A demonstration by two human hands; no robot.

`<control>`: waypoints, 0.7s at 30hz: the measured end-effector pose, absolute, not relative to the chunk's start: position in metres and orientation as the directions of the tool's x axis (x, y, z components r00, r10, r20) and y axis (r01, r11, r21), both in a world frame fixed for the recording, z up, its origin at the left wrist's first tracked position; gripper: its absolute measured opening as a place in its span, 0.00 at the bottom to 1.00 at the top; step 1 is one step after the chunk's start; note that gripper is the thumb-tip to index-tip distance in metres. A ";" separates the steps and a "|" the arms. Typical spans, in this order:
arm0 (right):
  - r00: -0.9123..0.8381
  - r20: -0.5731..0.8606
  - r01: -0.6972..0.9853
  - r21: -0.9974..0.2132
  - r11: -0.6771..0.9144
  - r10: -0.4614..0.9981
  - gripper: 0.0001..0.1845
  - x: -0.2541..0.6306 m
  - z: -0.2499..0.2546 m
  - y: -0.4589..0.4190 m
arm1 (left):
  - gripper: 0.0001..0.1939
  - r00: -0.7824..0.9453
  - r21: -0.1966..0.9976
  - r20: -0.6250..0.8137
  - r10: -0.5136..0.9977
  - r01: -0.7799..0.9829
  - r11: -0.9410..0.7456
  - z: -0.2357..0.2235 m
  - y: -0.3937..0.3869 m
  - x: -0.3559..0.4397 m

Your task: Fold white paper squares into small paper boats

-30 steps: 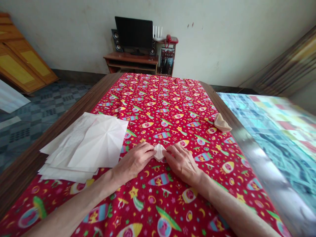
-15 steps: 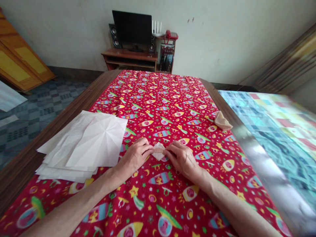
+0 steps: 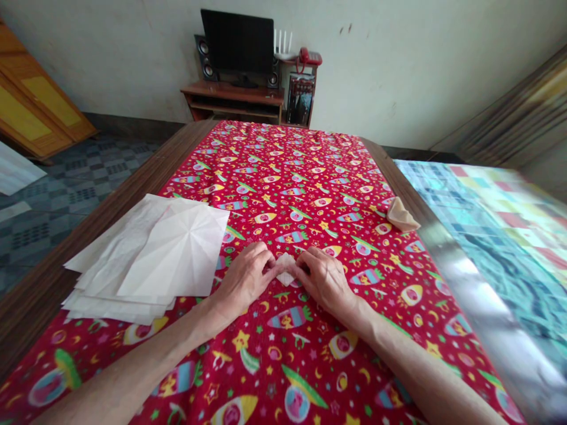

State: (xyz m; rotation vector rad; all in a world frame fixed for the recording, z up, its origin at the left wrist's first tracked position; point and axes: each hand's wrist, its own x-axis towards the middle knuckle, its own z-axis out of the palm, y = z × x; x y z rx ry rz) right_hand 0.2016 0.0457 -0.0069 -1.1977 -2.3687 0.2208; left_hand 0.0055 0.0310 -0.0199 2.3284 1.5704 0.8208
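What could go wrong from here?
1. The small, white, folded paper piece sits between the fingertips of the left hand and right hand; uneven pressure might skew a crease or tear it.
2. The loose stack of white, creased paper sheets lies close to the left forearm, so an outward sweep could scatter it.

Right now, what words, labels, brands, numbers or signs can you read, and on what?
No text can be read.
Folded paper, sheets: no writing visible.
Cloth: rocket and star pictures, no words I can make out.
Phone, monitor: any markings too small to read.
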 end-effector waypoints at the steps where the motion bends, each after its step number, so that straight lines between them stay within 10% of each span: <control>1: -0.504 0.334 0.723 -0.342 0.601 0.797 0.11 0.201 -0.007 0.047 | 0.12 0.275 0.452 0.324 0.905 0.795 -0.404 -0.018 0.031 0.006; 21: -0.529 0.282 0.744 -0.300 0.597 0.800 0.12 0.202 0.000 0.051 | 0.11 0.256 0.348 0.294 0.921 0.869 -0.353 -0.014 0.030 0.002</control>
